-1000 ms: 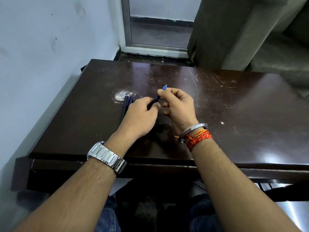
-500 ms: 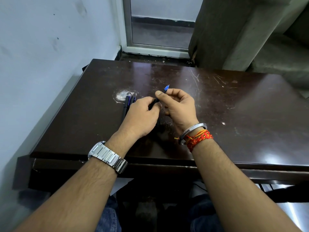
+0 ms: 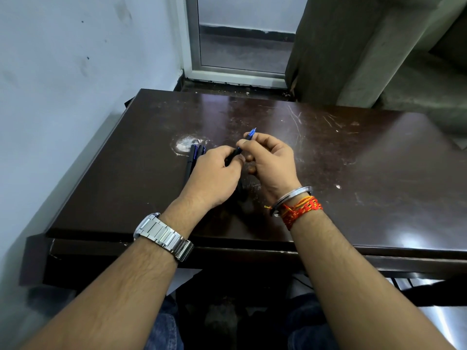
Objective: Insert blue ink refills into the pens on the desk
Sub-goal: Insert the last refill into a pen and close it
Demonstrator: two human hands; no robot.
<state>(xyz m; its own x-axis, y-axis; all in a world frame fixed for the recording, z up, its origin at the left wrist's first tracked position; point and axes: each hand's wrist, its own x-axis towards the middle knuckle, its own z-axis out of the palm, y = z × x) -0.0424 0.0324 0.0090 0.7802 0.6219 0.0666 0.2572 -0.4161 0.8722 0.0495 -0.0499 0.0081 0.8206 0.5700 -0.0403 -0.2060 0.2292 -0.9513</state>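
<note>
Though its barrel is dark, the pen [image 3: 236,152] has a blue tip

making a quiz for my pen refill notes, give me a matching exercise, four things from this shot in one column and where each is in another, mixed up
1 refill
2 barrel
3 spare pens
4 watch

a lying on desk
b pinched by right hand
c worn on a wrist
d gripped by left hand

Pairs: 1-b, 2-d, 3-a, 4-c
</note>
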